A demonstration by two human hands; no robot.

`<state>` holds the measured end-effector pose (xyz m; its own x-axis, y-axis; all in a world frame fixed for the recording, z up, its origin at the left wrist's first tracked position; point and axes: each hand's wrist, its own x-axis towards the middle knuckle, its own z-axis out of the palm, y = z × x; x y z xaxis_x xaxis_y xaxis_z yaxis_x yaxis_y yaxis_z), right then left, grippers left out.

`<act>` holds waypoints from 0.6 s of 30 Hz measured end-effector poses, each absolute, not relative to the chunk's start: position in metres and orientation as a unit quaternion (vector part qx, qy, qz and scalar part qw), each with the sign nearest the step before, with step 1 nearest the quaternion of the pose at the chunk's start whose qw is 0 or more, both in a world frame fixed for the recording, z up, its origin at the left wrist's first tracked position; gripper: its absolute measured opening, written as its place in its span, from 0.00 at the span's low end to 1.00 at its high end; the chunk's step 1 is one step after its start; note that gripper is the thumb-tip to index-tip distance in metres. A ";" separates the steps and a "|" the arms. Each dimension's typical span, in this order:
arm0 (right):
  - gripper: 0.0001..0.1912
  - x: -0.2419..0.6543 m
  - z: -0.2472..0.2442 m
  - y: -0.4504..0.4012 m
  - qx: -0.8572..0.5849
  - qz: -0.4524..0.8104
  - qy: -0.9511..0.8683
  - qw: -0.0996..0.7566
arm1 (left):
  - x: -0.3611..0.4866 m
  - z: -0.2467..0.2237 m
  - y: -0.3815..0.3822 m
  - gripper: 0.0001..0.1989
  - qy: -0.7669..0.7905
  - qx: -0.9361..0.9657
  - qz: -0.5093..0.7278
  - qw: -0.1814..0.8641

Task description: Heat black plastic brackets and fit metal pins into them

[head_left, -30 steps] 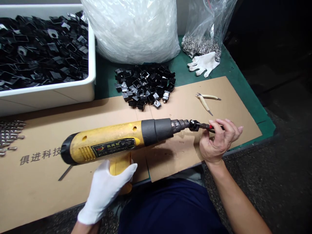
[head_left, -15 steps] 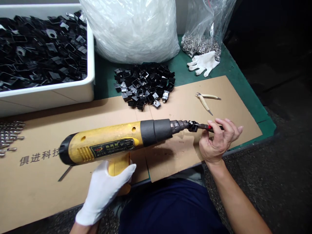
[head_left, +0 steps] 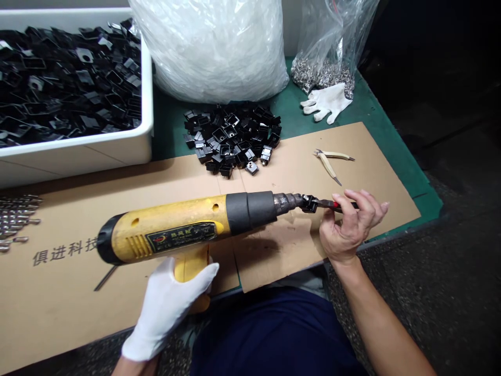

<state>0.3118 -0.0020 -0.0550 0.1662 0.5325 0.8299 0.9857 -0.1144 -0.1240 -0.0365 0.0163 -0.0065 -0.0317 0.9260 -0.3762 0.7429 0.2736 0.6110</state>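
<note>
My left hand (head_left: 171,305), in a white glove, is wrapped round the handle of a yellow heat gun (head_left: 172,224). The gun points right, its stepped metal nozzle (head_left: 287,202) close against a small black plastic housing (head_left: 309,204); I cannot tell whether they touch. A silvery bit shows at the top of that housing. Bare, my right hand (head_left: 348,224) pinches a slim dark tool with a red spot (head_left: 329,203), whose tip meets the housing's right side. Its exact kind is hidden by my fingers.
Behind the gun lies a heap of black housings (head_left: 230,138). A white bin (head_left: 145,99) full of similar parts stands left. Cream-handled pliers (head_left: 331,163), a white glove (head_left: 327,102), a bag of metal parts (head_left: 324,70), a large plastic bag (head_left: 211,52) and metal pins (head_left: 18,219) lie around.
Almost nothing differs. The rear of the heat gun has shifted very slightly right; both hands keep their grip, and the housing stays at the nozzle.
</note>
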 end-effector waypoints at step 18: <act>0.17 0.313 -0.056 -0.002 -0.675 -0.308 -0.567 0.359 | -0.035 -0.005 0.016 0.25 0.719 0.568 0.133 0.377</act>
<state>0.3127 -0.0019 -0.0559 0.1672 0.5445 0.8219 0.9859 -0.0994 -0.1347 -0.0348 0.0156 -0.0049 -0.0702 0.9176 -0.3912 0.7174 0.3189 0.6193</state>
